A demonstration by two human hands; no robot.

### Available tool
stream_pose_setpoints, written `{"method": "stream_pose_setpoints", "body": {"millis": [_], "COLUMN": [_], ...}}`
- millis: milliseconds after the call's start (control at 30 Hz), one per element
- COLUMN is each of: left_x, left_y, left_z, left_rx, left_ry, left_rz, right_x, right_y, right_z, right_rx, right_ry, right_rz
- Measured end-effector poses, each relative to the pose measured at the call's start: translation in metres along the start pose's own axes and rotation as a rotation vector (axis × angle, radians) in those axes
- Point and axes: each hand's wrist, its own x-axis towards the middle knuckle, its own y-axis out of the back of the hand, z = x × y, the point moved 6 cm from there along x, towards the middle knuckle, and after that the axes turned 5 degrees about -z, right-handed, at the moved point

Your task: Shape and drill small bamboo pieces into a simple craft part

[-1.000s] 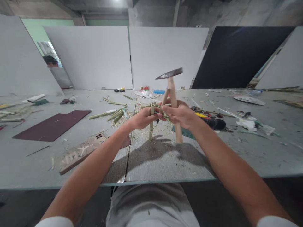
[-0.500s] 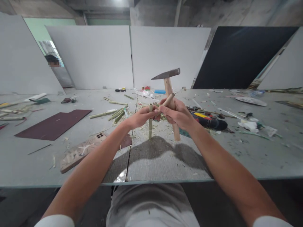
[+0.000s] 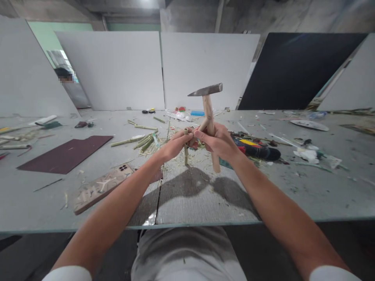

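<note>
My left hand (image 3: 175, 146) is closed around a short green hollow stem (image 3: 186, 156), held upright over the table, its open top showing above the fingers. My right hand (image 3: 222, 141) grips a hammer (image 3: 207, 107) by its wooden handle, the metal head up and its narrow end towards the left. Between the right thumb and fingers there is also a short pale wooden rod (image 3: 202, 125), slanting in front of the hammer handle. The rod's lower end is hidden where both hands meet. Cut stems (image 3: 146, 141) and shavings lie behind my left hand.
A phone in a patterned case (image 3: 102, 187) lies beside my left forearm, with a dark maroon sheet (image 3: 66, 154) behind it. A black and red power tool (image 3: 258, 150) lies right of my right hand. White panels (image 3: 205, 70) stand along the far edge.
The pale rod has tipped lower and nearer the hammer handle. The upright stem's lower end has risen slightly, and the hammer's handle end has shifted a little left. Both hands keep their hold.
</note>
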Motion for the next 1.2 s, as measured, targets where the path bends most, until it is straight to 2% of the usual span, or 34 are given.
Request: {"method": "stream_pose_setpoints", "body": {"millis": [100,267,367,500,633,733,900,967,1067,1200], "left_x": [0.000,-0.004,-0.006,-0.007,-0.007,-0.007,-0.008,-0.008,-0.006,-0.002], "left_y": [-0.001,-0.006,-0.006,-0.002,0.004,0.009,0.020,0.022,0.021,0.014], "left_z": [0.002,0.009,0.012,0.014,0.020,0.024,0.031,0.032,0.032,0.032], "left_rx": [-0.035,-0.095,-0.056,0.025,-0.064,-0.090,-0.027,-0.041,-0.103,-0.141], "left_ry": [-0.002,0.071,0.088,0.083,0.034,0.010,-0.025,-0.051,-0.042,0.026], "left_rz": [-0.051,-0.206,-0.236,-0.197,-0.108,0.023,0.312,0.372,0.349,0.236], "right_x": [-0.001,-0.003,-0.003,-0.002,-0.003,-0.005,-0.004,-0.003,-0.002,-0.003], "right_y": [-0.002,-0.005,-0.007,-0.006,-0.002,-0.001,-0.009,-0.012,-0.014,-0.014], "right_z": [-0.003,-0.011,-0.009,-0.009,-0.010,-0.007,0.002,0.005,0.006,0.004], "right_rx": [0.027,0.015,0.020,0.012,-0.041,-0.069,-0.033,-0.012,0.006,-0.022], "right_ry": [0.013,0.028,0.002,-0.001,-0.012,-0.046,-0.091,-0.101,-0.092,-0.072], "right_rz": [-0.016,-0.017,-0.017,-0.027,0.012,0.053,0.018,0.016,0.025,0.046]}}
